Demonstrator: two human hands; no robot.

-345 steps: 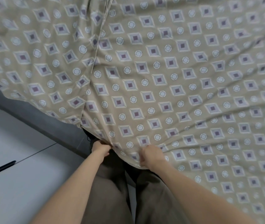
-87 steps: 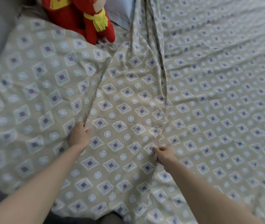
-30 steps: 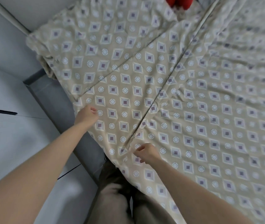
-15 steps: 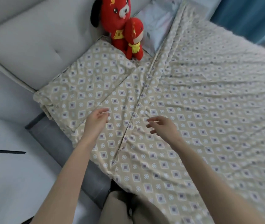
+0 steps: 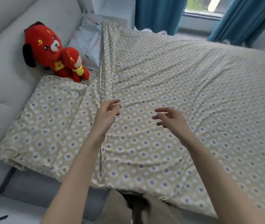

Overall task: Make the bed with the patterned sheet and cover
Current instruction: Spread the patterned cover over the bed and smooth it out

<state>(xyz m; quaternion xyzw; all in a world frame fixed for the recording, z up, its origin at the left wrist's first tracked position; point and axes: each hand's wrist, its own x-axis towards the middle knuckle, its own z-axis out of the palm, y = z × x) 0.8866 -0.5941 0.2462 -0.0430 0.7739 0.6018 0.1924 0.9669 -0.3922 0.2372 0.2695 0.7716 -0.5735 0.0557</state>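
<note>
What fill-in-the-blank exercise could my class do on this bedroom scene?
The plush toys against the headboard are ____.
The left hand and right hand hold ____ above the patterned cover.
The blue curtains hang beside a ____.
Missing words: red; nothing; window.

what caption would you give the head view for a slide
A person's open left grip and right grip hover above the patterned cover spread over the bed, red plush toys against the headboard.
</note>
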